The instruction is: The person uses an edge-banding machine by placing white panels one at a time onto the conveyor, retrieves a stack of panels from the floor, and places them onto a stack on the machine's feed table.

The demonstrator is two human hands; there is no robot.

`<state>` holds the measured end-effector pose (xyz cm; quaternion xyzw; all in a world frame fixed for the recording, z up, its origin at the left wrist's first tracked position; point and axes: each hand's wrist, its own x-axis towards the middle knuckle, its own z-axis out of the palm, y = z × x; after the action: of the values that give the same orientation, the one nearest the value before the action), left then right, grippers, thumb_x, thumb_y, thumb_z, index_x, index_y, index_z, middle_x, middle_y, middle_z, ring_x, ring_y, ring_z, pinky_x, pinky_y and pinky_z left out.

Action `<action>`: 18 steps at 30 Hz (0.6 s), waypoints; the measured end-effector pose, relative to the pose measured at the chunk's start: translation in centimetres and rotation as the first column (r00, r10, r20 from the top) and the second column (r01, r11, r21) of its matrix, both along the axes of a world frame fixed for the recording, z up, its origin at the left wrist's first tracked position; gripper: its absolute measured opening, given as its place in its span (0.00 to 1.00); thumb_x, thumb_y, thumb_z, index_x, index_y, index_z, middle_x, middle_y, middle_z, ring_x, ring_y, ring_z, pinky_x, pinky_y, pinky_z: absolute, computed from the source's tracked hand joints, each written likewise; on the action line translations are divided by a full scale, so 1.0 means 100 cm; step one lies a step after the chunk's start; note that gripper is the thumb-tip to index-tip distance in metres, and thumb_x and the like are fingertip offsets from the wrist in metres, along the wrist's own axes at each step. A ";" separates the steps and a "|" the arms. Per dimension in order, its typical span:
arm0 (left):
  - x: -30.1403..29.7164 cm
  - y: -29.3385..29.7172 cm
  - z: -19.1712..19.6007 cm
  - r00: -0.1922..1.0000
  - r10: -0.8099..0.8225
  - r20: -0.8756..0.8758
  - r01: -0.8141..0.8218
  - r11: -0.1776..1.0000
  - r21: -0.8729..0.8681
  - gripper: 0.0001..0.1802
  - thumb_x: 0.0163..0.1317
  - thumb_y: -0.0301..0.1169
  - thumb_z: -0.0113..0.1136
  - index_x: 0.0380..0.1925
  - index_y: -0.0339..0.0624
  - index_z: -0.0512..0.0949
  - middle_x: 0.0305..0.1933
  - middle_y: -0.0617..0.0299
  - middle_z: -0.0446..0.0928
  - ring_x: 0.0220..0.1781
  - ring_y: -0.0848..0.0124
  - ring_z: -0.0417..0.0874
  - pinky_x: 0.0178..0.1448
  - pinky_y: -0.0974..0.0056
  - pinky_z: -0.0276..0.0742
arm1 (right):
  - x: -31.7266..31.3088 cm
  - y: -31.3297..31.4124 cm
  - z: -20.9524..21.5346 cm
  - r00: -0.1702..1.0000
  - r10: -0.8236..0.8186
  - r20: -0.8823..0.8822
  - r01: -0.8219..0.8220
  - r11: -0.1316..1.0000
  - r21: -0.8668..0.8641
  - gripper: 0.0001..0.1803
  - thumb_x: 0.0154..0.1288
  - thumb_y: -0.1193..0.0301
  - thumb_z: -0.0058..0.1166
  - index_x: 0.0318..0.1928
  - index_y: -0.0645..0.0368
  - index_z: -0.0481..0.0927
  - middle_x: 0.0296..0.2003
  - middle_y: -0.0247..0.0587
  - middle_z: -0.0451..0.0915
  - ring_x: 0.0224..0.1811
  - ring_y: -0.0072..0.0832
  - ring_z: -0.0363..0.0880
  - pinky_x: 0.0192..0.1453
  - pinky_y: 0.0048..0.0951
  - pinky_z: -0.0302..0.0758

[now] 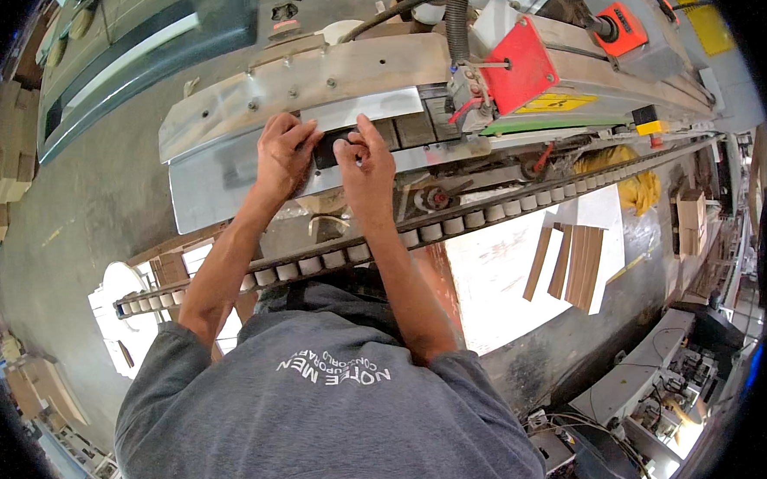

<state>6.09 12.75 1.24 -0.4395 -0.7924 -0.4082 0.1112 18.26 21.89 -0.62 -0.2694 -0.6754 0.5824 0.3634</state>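
Both my hands work at the long metal bed of a machine [208, 187], around a gap in its plates. My left hand [284, 152] has its fingers pressed together beside the left end of a white strip [364, 108]; what they hold, if anything, is hidden. To its right, my right hand [368, 162] is partly curled, with the index fingertip at the strip's lower edge and the thumb bent inward. Anything inside its curled fingers cannot be made out. Between the hands lies a dark opening or block [327, 152].
A roller rail [432, 232] runs across in front of my body, under my forearms. Right of the hands stand a red guard plate [521, 66] and a ribbed black hose [457, 22]. Brown strips [583, 267] lie on a white board [492, 310] beyond the rail.
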 end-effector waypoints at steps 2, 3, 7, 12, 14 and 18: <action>0.010 0.018 0.000 1.000 0.001 0.018 0.000 1.000 -0.017 0.08 0.54 0.27 0.73 0.35 0.40 0.86 0.31 0.55 0.78 0.37 0.55 0.80 0.41 0.55 0.78 | 0.011 0.018 0.002 0.999 0.010 -0.045 -0.016 0.989 -0.146 0.30 0.67 0.70 0.63 0.68 0.61 0.72 0.47 0.46 0.79 0.38 0.24 0.78 0.36 0.26 0.78; 0.013 0.028 -0.002 1.000 -0.014 0.001 0.014 1.000 -0.009 0.09 0.55 0.28 0.73 0.36 0.40 0.86 0.31 0.55 0.78 0.37 0.54 0.80 0.42 0.54 0.78 | 0.016 0.027 0.003 1.000 -0.009 -0.021 0.006 0.992 -0.124 0.29 0.67 0.70 0.63 0.67 0.64 0.72 0.47 0.45 0.79 0.38 0.22 0.78 0.34 0.23 0.77; 0.030 0.072 -0.006 0.999 -0.041 -0.033 0.041 0.999 -0.023 0.10 0.55 0.29 0.73 0.37 0.42 0.86 0.33 0.54 0.78 0.38 0.53 0.80 0.43 0.52 0.77 | 0.035 0.065 0.010 0.999 -0.033 -0.018 0.031 0.994 -0.104 0.31 0.67 0.69 0.63 0.67 0.66 0.71 0.51 0.46 0.79 0.38 0.22 0.77 0.38 0.24 0.77; 0.050 0.127 -0.008 0.976 -0.194 0.101 0.203 0.976 -0.081 0.09 0.56 0.29 0.71 0.37 0.41 0.86 0.34 0.51 0.78 0.40 0.48 0.78 0.44 0.50 0.76 | 0.077 0.097 0.011 0.997 -0.067 -0.040 0.063 0.994 -0.089 0.25 0.68 0.72 0.61 0.64 0.67 0.75 0.49 0.50 0.82 0.39 0.27 0.79 0.43 0.27 0.78; 0.047 0.137 -0.016 0.990 -0.129 0.062 0.136 0.982 -0.134 0.08 0.58 0.29 0.69 0.37 0.40 0.86 0.36 0.49 0.79 0.41 0.48 0.80 0.47 0.51 0.77 | 0.104 0.087 0.024 1.000 0.024 0.004 -0.024 1.000 0.004 0.23 0.70 0.74 0.60 0.64 0.62 0.77 0.47 0.40 0.82 0.41 0.20 0.77 0.47 0.24 0.75; 0.043 0.150 -0.004 0.980 -0.134 0.148 0.146 0.987 -0.069 0.12 0.58 0.32 0.72 0.42 0.41 0.87 0.39 0.49 0.80 0.39 0.51 0.82 0.46 0.54 0.79 | 0.203 0.102 0.040 0.920 -0.327 0.216 0.265 0.925 0.271 0.20 0.68 0.76 0.62 0.60 0.60 0.80 0.49 0.45 0.84 0.45 0.28 0.82 0.52 0.27 0.79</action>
<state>10.44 27.77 0.87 -0.4681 -0.7809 -0.4135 0.0077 38.57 32.06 3.38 -0.3972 -0.7323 0.3959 0.3864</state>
